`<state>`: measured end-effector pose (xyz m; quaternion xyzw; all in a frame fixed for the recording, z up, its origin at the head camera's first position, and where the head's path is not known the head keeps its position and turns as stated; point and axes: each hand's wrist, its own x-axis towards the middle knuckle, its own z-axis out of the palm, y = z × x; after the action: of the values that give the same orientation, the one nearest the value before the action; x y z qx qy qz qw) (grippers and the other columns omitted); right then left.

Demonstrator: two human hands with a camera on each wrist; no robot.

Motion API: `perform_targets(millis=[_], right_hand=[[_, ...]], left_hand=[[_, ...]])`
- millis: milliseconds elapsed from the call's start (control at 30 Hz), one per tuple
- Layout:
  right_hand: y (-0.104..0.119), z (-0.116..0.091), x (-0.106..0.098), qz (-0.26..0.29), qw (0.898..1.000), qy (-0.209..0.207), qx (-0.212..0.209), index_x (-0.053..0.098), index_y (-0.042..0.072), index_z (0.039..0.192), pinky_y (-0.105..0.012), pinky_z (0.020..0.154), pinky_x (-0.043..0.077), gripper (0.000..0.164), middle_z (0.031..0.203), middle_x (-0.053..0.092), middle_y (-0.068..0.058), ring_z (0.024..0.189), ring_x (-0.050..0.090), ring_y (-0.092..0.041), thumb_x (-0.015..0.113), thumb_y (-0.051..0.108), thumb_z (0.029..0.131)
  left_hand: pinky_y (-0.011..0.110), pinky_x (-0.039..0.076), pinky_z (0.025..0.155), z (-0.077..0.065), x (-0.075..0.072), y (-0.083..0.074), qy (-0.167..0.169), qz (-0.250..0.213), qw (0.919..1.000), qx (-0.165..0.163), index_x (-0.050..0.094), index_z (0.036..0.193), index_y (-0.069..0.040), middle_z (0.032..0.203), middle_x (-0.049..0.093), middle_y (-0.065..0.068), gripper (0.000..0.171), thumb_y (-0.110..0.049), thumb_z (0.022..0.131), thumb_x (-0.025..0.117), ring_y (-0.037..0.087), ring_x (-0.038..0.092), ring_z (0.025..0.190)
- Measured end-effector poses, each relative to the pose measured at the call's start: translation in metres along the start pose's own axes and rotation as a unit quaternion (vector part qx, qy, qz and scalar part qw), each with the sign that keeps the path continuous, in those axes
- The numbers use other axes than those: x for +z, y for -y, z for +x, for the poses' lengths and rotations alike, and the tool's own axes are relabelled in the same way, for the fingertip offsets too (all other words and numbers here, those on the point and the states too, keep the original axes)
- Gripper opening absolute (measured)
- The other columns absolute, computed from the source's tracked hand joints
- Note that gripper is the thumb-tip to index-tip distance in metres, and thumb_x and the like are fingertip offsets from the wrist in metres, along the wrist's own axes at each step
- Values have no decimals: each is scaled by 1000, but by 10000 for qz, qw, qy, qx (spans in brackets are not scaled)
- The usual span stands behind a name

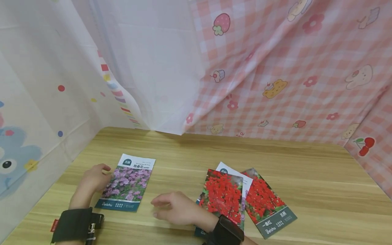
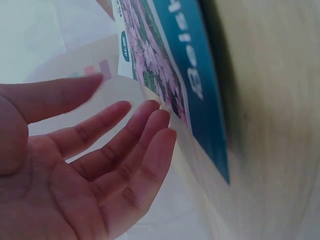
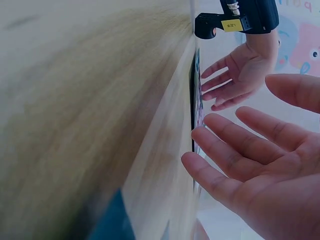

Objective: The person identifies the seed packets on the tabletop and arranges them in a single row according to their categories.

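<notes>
A flat seed packet with pink-purple flowers lies on the left part of the table. My left hand is at its left edge, fingertips by the packet; in the left wrist view the fingers are loosely bent and grip nothing. Between this packet and a small pile, my right hand hovers with fingers extended and holds nothing. A red-flowered seed packet tops the pile, partly hidden by my right wrist. Under it shows a white-topped packet, and another red-flowered packet fans out to the right.
The wood-grain table is bounded at the back by a pink checked cloth and a white cloth. Another white printed cloth hangs on the left. Dark straps with devices sit on both wrists.
</notes>
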<state>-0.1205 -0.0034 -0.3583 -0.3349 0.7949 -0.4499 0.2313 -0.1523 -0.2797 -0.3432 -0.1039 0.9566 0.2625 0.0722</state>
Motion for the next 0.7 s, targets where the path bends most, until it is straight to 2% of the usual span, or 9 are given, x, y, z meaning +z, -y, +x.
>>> perform_targets(millis=[100, 300, 567, 700], right_hand=[[0, -4, -3, 65, 9999, -112, -10, 62, 3, 115, -20, 84, 44, 31, 113, 62, -5, 104, 55, -7, 61, 15, 87], [-1, -11, -12, 233, 9991, -341, 42, 63, 4, 113, -21, 82, 45, 29, 110, 63, -5, 101, 56, -8, 62, 17, 87], [-3, -23, -26, 550, 9960, -684, -160, 63, -1, 111, -19, 77, 47, 28, 108, 64, -12, 100, 59, -18, 62, 12, 87], [-6, -31, -36, 636, 9949, -773, -142, 62, -2, 112, -21, 79, 47, 27, 109, 63, -12, 101, 59, -19, 60, 11, 88]], left_hand=[[52, 44, 76, 0, 1, -2, -47, 41, 10000, 47, 42, 117, 17, 109, 50, 37, 44, -17, 90, 49, 48, 50, 96], [54, 43, 76, -3, -1, -8, -102, 84, 9998, 140, 41, 119, 16, 111, 48, 38, 50, -26, 92, 50, 50, 49, 97], [52, 44, 73, -10, -3, -24, -130, 94, 9983, 564, 41, 124, 13, 111, 51, 34, 55, -32, 93, 51, 46, 51, 94], [53, 45, 72, -15, -2, -35, -186, 26, 9964, 826, 42, 125, 11, 111, 51, 33, 57, -34, 92, 52, 46, 52, 96]])
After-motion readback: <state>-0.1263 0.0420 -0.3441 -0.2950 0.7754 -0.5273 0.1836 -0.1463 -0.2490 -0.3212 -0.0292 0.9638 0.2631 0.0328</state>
